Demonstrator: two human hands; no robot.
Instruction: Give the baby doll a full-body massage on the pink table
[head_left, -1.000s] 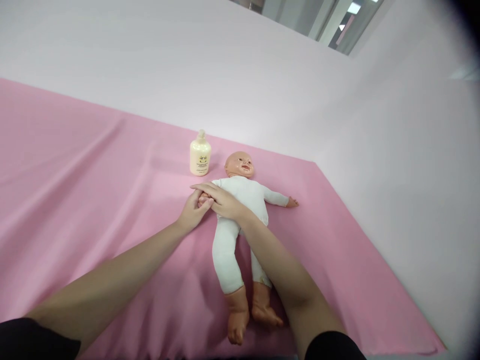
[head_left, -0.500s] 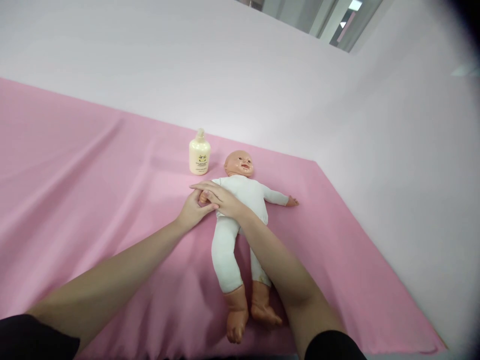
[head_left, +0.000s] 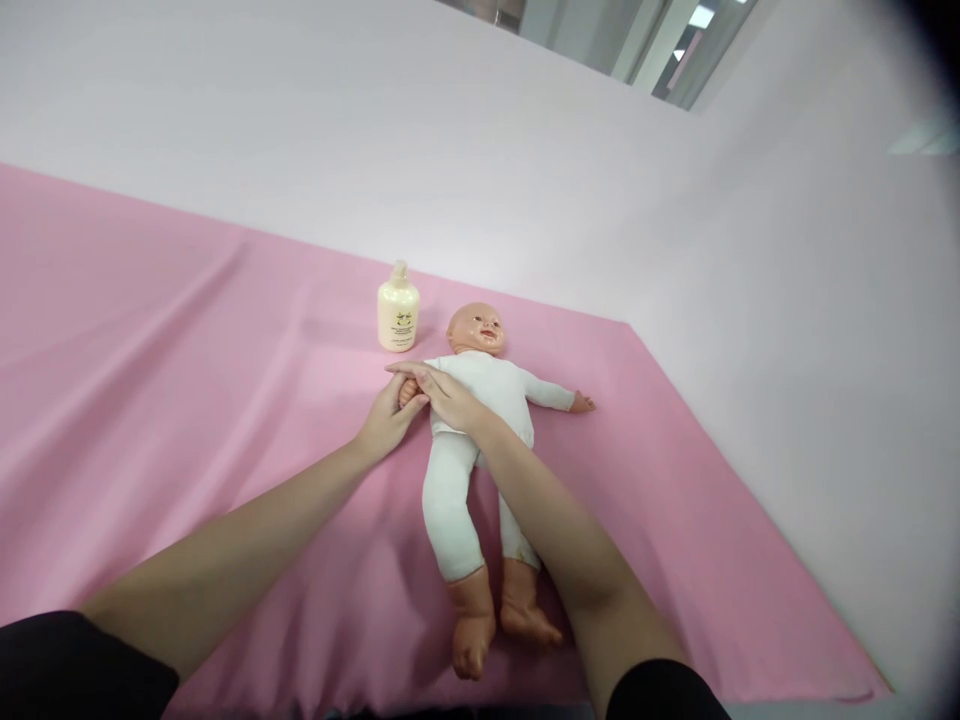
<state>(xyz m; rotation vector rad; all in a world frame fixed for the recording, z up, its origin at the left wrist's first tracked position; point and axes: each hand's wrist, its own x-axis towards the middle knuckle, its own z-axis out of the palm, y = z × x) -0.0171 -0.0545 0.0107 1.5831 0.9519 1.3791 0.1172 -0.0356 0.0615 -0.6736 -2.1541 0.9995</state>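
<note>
Both hands, left hand (head_left: 384, 424) and right hand (head_left: 442, 396), are closing their fingers around the doll (head_left: 484, 400) arm, near the bottle (head_left: 397, 318)

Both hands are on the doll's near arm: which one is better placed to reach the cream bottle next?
Left, probably. The left hand grips the doll's hand on the side facing the bottle, with bare pink cloth between. The right hand lies across the doll and would have to cross over the left.
</note>
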